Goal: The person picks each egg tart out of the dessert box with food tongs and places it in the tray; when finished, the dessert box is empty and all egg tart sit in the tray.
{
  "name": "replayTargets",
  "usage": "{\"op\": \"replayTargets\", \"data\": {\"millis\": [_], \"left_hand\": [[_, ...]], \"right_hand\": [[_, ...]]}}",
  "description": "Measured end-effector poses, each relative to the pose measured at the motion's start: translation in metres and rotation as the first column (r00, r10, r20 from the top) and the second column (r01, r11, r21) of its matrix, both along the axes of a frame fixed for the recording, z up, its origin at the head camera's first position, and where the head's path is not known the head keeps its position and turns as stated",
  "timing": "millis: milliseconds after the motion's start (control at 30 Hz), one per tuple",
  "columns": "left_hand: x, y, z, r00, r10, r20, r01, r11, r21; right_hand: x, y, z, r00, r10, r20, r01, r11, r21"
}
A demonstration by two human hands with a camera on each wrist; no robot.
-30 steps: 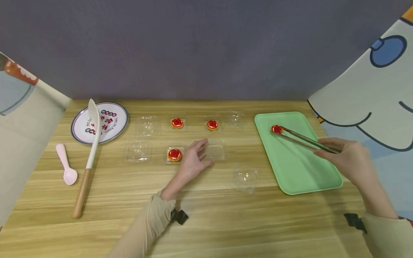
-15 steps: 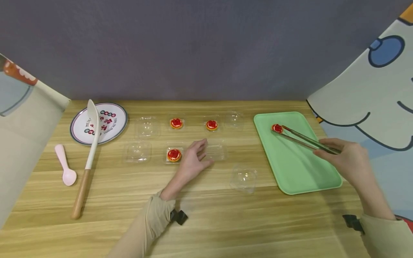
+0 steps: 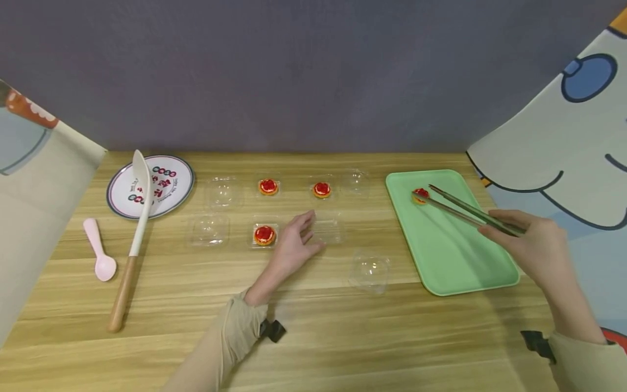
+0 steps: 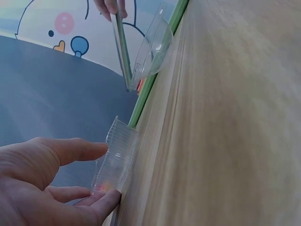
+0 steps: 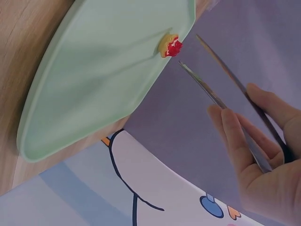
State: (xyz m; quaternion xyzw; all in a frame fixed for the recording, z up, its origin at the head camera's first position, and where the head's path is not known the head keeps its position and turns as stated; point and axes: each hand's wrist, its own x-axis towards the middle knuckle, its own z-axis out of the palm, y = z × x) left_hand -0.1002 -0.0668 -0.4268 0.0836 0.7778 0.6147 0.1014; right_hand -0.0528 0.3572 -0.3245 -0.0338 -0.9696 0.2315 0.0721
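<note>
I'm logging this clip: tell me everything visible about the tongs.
The tongs look like slim, shiny metal: two long arms narrowing to tips, one visibly ridged. The right hand holds them between thumb and fingers. They stand spread, slanting over the green tray, tips clear of the red-topped tart in the right wrist view.

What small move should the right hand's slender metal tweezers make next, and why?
Probably lower the slender metal tweezers so their tips straddle the small red-topped tart: the right hand holds them with tips spread, and the right wrist view shows both tips clear of the tart on the green rectangular tray.
</note>
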Motion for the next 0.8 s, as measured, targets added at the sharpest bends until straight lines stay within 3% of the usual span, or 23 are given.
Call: {"op": "replayTargets", "data": {"millis": [467,800], "left_hand": [[0.000,0.001,0.004,0.999,0.039,0.022,-0.041,0.996,0.076],[0.002,-0.019,0.029,0.990,0.141,-0.027,-0.132,0.967,0.219]], "right_hand": [[0.001,-0.019,0.006,0.999,0.001,-0.039,-0.005,0.995,-0.104],[0.001,-0.049,0.009,0.997,0.081,0.003,-0.078,0.973,-0.215]]}}
